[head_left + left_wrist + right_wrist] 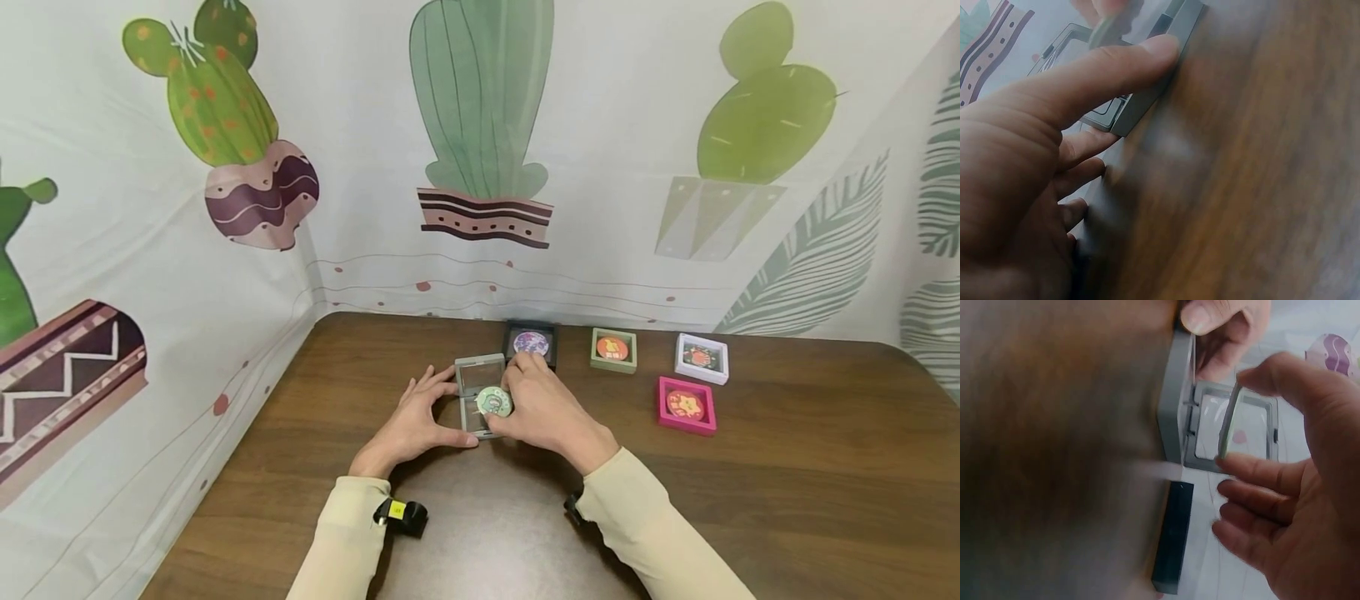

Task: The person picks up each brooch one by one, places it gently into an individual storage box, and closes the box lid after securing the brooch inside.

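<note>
A grey hinged display case (pixel 480 362) stands open on the table, its clear-windowed lid raised on the far side. My left hand (pixel 412 425) holds the case's base, the thumb on the near edge and a finger at the left side. Between thumb and index finger, my right hand (pixel 543 404) pinches a round badge (pixel 494 402) with a pale green printed face, above the case. In the right wrist view the badge (pixel 1231 422) is seen edge-on, tilted and apart from the base. Part of the base is hidden by the badge and fingers.
Behind my right hand lies a black framed case (pixel 531 326) with a purple badge. Farther right are a green case (pixel 613 367), a white case (pixel 701 375) and a pink case (pixel 686 427), each holding a round badge. A cactus-print cloth (pixel 360 208) hangs along the table's back.
</note>
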`<state>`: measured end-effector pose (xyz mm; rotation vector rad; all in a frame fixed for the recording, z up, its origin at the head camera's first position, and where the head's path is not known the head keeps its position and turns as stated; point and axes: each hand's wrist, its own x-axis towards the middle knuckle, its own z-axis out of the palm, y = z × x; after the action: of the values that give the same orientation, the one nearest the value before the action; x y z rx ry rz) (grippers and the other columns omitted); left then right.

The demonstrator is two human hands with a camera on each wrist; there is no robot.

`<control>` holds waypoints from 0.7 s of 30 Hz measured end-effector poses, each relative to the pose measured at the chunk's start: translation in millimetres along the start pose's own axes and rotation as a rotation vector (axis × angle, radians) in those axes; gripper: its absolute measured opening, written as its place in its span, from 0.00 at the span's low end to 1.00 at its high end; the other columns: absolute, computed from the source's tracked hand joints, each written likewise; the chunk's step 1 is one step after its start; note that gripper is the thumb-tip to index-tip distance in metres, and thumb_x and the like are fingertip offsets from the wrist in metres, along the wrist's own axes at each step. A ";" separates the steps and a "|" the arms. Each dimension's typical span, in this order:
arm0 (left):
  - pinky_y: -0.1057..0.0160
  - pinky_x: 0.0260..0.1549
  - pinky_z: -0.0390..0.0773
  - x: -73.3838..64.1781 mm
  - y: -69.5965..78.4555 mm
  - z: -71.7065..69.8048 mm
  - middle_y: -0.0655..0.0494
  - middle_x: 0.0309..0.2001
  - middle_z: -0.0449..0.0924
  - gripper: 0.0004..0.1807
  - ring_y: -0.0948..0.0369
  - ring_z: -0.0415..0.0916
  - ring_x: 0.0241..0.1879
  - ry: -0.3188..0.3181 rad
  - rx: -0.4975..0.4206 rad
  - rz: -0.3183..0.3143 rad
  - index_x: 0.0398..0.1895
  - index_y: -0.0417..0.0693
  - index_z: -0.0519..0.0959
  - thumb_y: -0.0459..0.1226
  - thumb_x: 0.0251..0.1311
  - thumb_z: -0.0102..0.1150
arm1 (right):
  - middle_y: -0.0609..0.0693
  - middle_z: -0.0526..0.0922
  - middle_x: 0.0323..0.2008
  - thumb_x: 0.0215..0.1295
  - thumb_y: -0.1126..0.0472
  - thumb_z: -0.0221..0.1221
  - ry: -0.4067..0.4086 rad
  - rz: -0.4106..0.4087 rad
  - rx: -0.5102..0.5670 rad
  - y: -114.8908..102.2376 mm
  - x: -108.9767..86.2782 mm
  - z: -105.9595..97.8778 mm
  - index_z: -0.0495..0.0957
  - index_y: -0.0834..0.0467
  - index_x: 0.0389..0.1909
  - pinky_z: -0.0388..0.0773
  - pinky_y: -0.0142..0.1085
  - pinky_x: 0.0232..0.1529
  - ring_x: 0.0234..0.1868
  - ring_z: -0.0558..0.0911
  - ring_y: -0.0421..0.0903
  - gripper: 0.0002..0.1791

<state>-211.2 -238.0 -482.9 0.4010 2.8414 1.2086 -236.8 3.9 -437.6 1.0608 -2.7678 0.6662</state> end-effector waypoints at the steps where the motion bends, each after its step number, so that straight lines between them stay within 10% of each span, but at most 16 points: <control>1: 0.39 0.79 0.34 0.1 0.3 -0.1 0.46 0.81 0.60 0.42 0.41 0.39 0.83 0.000 0.001 0.001 0.63 0.39 0.81 0.50 0.46 0.86 | 0.53 0.74 0.43 0.58 0.47 0.74 0.008 0.006 -0.006 -0.6 0.2 1.4 0.79 0.62 0.36 0.76 0.44 0.49 0.46 0.72 0.53 0.23; 21: 0.39 0.79 0.34 0.6 2.5 -0.4 0.44 0.81 0.61 0.42 0.41 0.40 0.83 0.003 0.003 -0.002 0.62 0.38 0.81 0.49 0.45 0.86 | 0.57 0.74 0.41 0.60 0.49 0.75 0.076 0.021 -0.056 -8.6 2.3 17.7 0.82 0.66 0.37 0.76 0.45 0.47 0.44 0.71 0.55 0.23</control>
<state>-211.3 -236.5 -480.7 0.3966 2.8458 1.2061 -231.8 -10.9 -449.9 0.9765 -2.7196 0.6142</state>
